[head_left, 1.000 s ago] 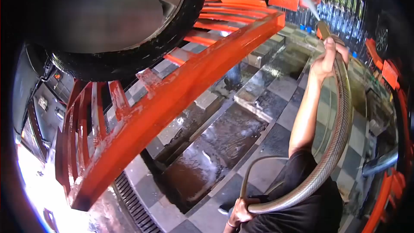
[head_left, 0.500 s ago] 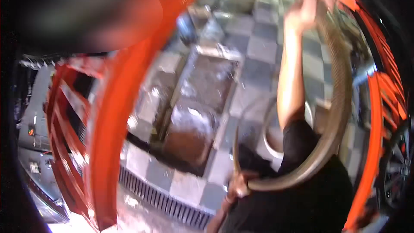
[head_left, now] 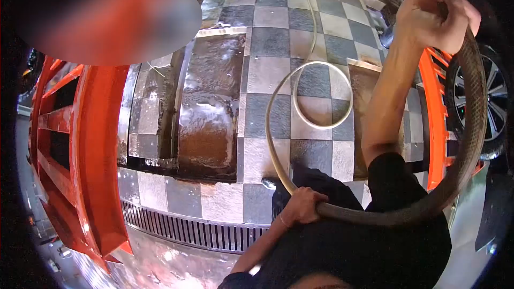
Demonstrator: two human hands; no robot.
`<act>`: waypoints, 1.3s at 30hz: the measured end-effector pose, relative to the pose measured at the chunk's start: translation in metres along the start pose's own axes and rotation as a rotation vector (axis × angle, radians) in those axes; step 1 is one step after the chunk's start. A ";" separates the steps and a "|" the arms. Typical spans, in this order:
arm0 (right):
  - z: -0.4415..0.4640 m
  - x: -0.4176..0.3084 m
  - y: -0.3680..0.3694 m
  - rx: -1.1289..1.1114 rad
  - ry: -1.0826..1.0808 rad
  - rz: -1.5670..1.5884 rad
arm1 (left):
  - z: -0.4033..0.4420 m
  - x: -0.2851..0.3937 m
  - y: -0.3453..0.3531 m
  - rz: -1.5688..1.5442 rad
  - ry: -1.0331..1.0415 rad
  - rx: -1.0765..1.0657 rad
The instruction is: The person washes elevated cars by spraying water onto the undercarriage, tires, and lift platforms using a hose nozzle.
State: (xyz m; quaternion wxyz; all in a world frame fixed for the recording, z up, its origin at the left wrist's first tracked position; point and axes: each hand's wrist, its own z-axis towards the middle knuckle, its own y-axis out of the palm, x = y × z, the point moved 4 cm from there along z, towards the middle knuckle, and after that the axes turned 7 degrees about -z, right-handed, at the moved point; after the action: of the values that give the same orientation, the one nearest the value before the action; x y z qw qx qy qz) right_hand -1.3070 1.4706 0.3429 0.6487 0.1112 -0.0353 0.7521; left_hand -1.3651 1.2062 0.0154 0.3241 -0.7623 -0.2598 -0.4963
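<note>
My right hand (head_left: 441, 13) is raised at the upper right, its fingers wrapped round the front end of a thick braided hose (head_left: 474, 96). The nozzle tip is cut off by the top edge of the view. From there the hose curves down and across my black shirt to my left hand (head_left: 304, 205), which is closed round its other end at waist height. A thinner pale hose (head_left: 270, 139) leaves my left hand and lies in a loop on the checkered floor.
Orange metal ramps (head_left: 99, 155) stand on the left and right (head_left: 432, 123). A car wheel (head_left: 482, 96) is beside the right one. Wet recessed pits (head_left: 209, 112) lie in the tiled floor (head_left: 267, 69), and a drain grate (head_left: 187, 230) crosses in front of me.
The view has swung right, away from the tyre and the left ramp. The water spray seen earlier is out of view. Both hands still hold the hose.
</note>
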 end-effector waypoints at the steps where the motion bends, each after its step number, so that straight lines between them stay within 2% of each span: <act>1: 0.004 -0.014 -0.003 -0.025 -0.003 -0.020 | -0.004 -0.002 0.011 0.013 0.003 -0.006; 2: 0.001 -0.024 -0.005 0.046 0.049 0.033 | -0.007 -0.003 0.024 0.047 0.037 0.007; 3: -0.004 -0.020 -0.030 -0.002 -0.030 0.049 | -0.010 -0.004 0.037 0.083 0.071 0.022; 5: -0.028 -0.049 -0.033 0.323 0.105 -0.138 | -0.018 0.002 0.055 0.124 0.098 0.056; 6: -0.026 -0.066 -0.047 -0.046 0.064 -0.374 | -0.015 0.010 0.062 0.075 0.015 -0.132; 7: -0.032 -0.076 -0.038 0.211 0.201 -0.196 | -0.015 0.004 0.076 0.105 0.039 -0.095; 8: -0.025 -0.083 -0.028 0.210 0.157 0.124 | -0.020 -0.006 0.099 0.139 0.066 -0.054; 9: -0.024 -0.096 -0.034 0.149 0.155 0.099 | -0.023 -0.008 0.117 0.116 0.057 -0.054; 10: -0.019 -0.114 -0.036 0.174 0.131 0.062 | -0.025 -0.006 0.131 0.093 0.049 -0.057; 12: -0.005 -0.152 -0.044 0.194 0.184 -0.010 | -0.031 -0.001 0.158 0.172 0.019 -0.193; 13: -0.004 -0.164 -0.054 0.223 0.173 -0.015 | -0.033 -0.010 0.172 0.198 0.024 -0.174; 15: -0.005 -0.194 -0.074 0.251 0.148 0.000 | -0.043 -0.025 0.209 -0.041 0.079 -0.207; 16: -0.006 -0.209 -0.082 0.272 0.160 -0.003 | -0.048 0.003 0.220 0.085 -0.086 -0.275; 17: -0.005 -0.221 -0.086 0.280 0.161 -0.006 | -0.059 0.012 0.234 0.089 -0.094 -0.277; 20: 0.003 -0.228 -0.079 0.310 0.269 -0.054 | -0.085 0.046 0.265 -0.066 -0.084 -0.113; 21: 0.014 -0.211 -0.072 0.333 0.265 -0.090 | -0.095 0.065 0.266 -0.142 0.033 -0.032; 22: 0.036 -0.195 -0.070 0.192 0.339 -0.194 | -0.102 0.083 0.259 -0.200 0.156 0.050; 23: 0.059 -0.176 -0.078 0.048 0.417 -0.300 | -0.107 0.107 0.251 -0.196 0.165 0.061; 24: 0.099 -0.139 -0.096 -0.415 0.117 -0.417 | -0.113 0.140 0.242 -0.211 0.267 -0.057; 25: 0.120 -0.158 -0.066 0.307 0.374 -0.169 | -0.120 0.159 0.240 -0.220 0.377 -0.175; 26: 0.163 -0.151 -0.063 0.314 0.245 0.407 | -0.111 0.144 0.249 -0.209 0.487 -0.118; 27: 0.194 -0.198 -0.047 0.256 0.061 0.226 | -0.086 0.104 0.267 -0.220 0.359 -0.217; 28: 0.210 -0.192 -0.055 0.270 0.318 0.320 | -0.042 -0.002 0.305 -0.001 0.283 -0.314; 29: 0.226 -0.216 -0.054 0.296 0.249 0.119 | -0.024 -0.064 0.319 0.417 0.440 -0.225; 30: 0.240 -0.245 -0.041 0.264 0.208 0.218 | -0.054 -0.041 0.302 0.106 0.153 -0.188; 33: 0.246 -0.307 -0.012 0.145 0.095 0.314 | -0.115 -0.069 0.329 0.280 0.258 -0.033; 34: 0.238 -0.329 -0.005 0.074 0.038 0.314 | -0.150 -0.086 0.338 0.141 0.168 -0.003; 35: 0.228 -0.341 0.005 0.330 0.249 0.459 | -0.193 -0.093 0.341 0.312 0.291 0.133; 36: 0.223 -0.335 -0.004 0.376 0.231 0.338 | -0.236 -0.108 0.345 0.341 0.209 0.051; 37: 0.218 -0.330 -0.016 0.415 0.220 0.217 | -0.281 -0.141 0.357 0.315 0.196 0.166; 38: 0.209 -0.351 -0.014 0.398 0.208 0.277 | -0.329 -0.152 0.367 0.294 0.084 0.161; 39: 0.198 -0.375 -0.013 0.382 0.201 0.331 | -0.377 -0.154 0.374 0.397 0.091 0.128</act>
State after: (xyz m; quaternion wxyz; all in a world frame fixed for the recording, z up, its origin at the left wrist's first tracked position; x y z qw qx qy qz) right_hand -1.2204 1.0709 0.4550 0.4846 0.1489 0.1542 0.8481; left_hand -1.3760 0.6663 -0.1028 0.4746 -0.7532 -0.1205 -0.4392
